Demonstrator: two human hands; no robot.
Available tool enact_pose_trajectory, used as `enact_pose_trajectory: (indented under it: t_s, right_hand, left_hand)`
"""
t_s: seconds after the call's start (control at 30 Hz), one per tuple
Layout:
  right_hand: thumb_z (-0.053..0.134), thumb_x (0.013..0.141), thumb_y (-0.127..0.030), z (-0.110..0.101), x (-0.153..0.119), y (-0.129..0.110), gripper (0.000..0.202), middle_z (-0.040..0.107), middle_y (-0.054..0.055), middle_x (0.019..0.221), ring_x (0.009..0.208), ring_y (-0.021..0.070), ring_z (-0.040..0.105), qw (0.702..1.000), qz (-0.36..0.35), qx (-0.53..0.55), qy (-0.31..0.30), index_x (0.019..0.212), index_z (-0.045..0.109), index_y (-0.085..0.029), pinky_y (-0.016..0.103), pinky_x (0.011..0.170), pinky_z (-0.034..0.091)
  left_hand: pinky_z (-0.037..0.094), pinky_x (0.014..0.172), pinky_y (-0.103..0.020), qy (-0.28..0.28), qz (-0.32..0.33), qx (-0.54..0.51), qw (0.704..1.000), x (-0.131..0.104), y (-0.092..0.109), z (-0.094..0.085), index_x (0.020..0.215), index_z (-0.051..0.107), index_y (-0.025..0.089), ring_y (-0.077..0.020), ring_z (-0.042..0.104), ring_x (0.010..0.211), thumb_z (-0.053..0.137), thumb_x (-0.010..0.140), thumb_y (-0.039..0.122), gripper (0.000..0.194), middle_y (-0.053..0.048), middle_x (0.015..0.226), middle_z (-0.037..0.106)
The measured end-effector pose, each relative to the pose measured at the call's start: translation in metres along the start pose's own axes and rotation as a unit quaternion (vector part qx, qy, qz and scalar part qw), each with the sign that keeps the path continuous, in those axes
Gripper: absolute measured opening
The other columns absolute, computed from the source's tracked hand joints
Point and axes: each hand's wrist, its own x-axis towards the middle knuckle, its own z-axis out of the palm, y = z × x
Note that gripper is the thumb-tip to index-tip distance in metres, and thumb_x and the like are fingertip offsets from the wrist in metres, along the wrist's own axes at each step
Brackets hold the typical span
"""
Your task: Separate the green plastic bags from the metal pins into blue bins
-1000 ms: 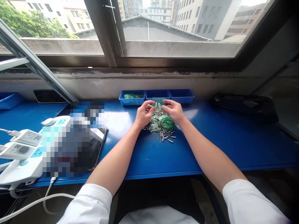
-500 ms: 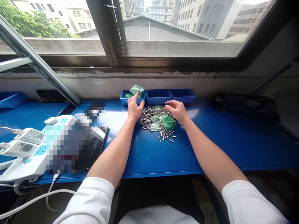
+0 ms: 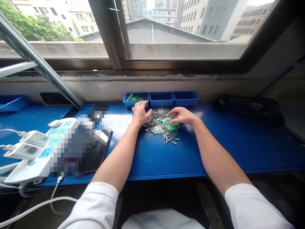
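From where I sit, a broad window (image 3: 181,28) fills the top of my head view, and below it a blue desk (image 3: 157,162) runs from side to side. A white power strip (image 3: 22,171) lies along the desk's left, with plugs and cables in it, and a dark case (image 3: 252,109) rests well apart on the right. Near the wall, three blue bins stand in a row: the left bin (image 3: 130,104) holds green packets (image 3: 138,98), with the middle bin (image 3: 162,101) and the right bin (image 3: 186,101) just beside it.

In front of the bins, a heap of metal pins (image 3: 149,122) lies on the desk, between my two hands. My left hand (image 3: 140,114) is at the heap's far left edge, just in front of the left bin; its fingers are bent and parted, gripping nothing. My right hand (image 3: 184,116) reaches over the heap from the right, thumb and fingers spread apart with nothing between them. The green plastic (image 3: 172,127) in the heap sits directly below that thumb; at this scale I can't fairly say whether they touch. Smallest of all, a few loose pins (image 3: 170,139) are scattered at the heap's near edge, closer to me than either hand.
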Motion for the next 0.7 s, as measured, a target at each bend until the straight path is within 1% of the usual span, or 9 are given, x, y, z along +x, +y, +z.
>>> enact_pose_trajectory:
  t_s: [0.03,0.1,0.2,0.3,0.37,0.47,0.57,0.63,0.7]
  right_hand:
    - [0.083,0.054,-0.046,-0.005,-0.002,0.000,0.055,0.065,0.006,0.099,0.092,0.0235,0.058,1.000,0.011,-0.010,-0.018,0.103,0.073,-0.023,0.032,0.076,0.047]
    - [0.086,0.049,-0.045,-0.010,-0.004,0.000,0.066,0.061,0.007,0.113,0.105,0.0285,0.055,0.997,0.050,-0.039,-0.053,0.110,0.071,-0.026,0.035,0.083,0.047]
    - [0.088,0.047,-0.041,-0.009,-0.005,-0.001,0.069,0.057,0.009,0.116,0.115,0.0328,0.050,0.987,0.092,-0.092,-0.091,0.112,0.068,-0.029,0.038,0.087,0.047]
    - [0.088,0.047,-0.039,-0.004,-0.003,0.000,0.064,0.055,0.009,0.113,0.115,0.0330,0.048,0.985,0.092,-0.111,-0.095,0.107,0.066,-0.028,0.038,0.085,0.048]
    - [0.088,0.045,-0.037,-0.002,-0.001,0.001,0.059,0.057,0.007,0.109,0.109,0.0307,0.051,0.989,0.083,-0.094,-0.078,0.098,0.065,-0.025,0.035,0.081,0.048]
    - [0.085,0.050,-0.037,-0.002,0.000,0.002,0.046,0.060,0.002,0.089,0.084,0.0217,0.057,0.996,0.069,0.002,-0.064,0.085,0.059,-0.022,0.031,0.068,0.044]
    - [0.081,0.057,-0.041,-0.002,-0.001,0.002,0.038,0.055,-0.004,0.067,0.063,0.0136,0.050,0.992,0.048,0.113,-0.041,0.075,0.055,-0.021,0.028,0.059,0.038]
    - [0.081,0.059,-0.043,0.000,-0.001,-0.001,0.037,0.050,-0.006,0.062,0.057,0.0109,0.045,0.985,0.035,0.167,-0.002,0.072,0.054,-0.021,0.027,0.056,0.035]
    - [0.080,0.061,-0.044,0.004,0.000,-0.005,0.037,0.047,-0.007,0.058,0.053,0.0095,0.042,0.972,0.032,0.232,0.029,0.073,0.052,-0.022,0.026,0.052,0.033]
  left_hand:
    - [0.034,0.105,-0.053,-0.023,0.020,0.000,1.000,-0.003,0.003,0.001,0.121,0.061,0.023,-0.0346,0.046,0.127,0.066,0.077,0.033,0.046,-0.013,0.132,0.059]
    - [0.034,0.106,-0.052,-0.054,0.044,0.002,0.998,-0.009,0.008,0.002,0.121,0.062,0.023,-0.0344,0.043,0.130,0.065,0.079,0.037,0.044,-0.014,0.136,0.056]
    - [0.033,0.107,-0.052,-0.070,0.053,0.003,0.996,-0.013,0.012,0.002,0.121,0.062,0.023,-0.0343,0.040,0.132,0.063,0.082,0.039,0.042,-0.014,0.138,0.053]
    - [0.033,0.107,-0.053,-0.074,0.052,0.003,0.996,-0.014,0.013,0.001,0.121,0.062,0.022,-0.0351,0.040,0.133,0.062,0.083,0.040,0.042,-0.015,0.139,0.053]
    - [0.032,0.107,-0.053,-0.077,0.054,0.001,0.996,-0.015,0.013,0.000,0.121,0.062,0.022,-0.0350,0.039,0.133,0.062,0.084,0.041,0.042,-0.015,0.139,0.053]
    - [0.032,0.106,-0.051,-0.077,0.061,-0.010,0.995,-0.016,0.016,-0.002,0.119,0.063,0.022,-0.0329,0.041,0.131,0.061,0.084,0.041,0.040,-0.013,0.137,0.056]
    - [0.031,0.106,-0.048,-0.080,0.081,-0.040,0.993,-0.018,0.024,-0.004,0.113,0.066,0.024,-0.0297,0.046,0.126,0.060,0.085,0.041,0.033,-0.009,0.126,0.064]
    - [0.031,0.106,-0.046,-0.090,0.093,-0.068,0.989,-0.020,0.030,-0.005,0.108,0.067,0.024,-0.0281,0.050,0.121,0.060,0.086,0.042,0.029,-0.007,0.117,0.069]
    - [0.033,0.105,-0.046,-0.110,0.098,-0.089,0.985,-0.021,0.036,-0.004,0.107,0.067,0.024,-0.0275,0.052,0.119,0.061,0.085,0.043,0.030,-0.006,0.114,0.070]
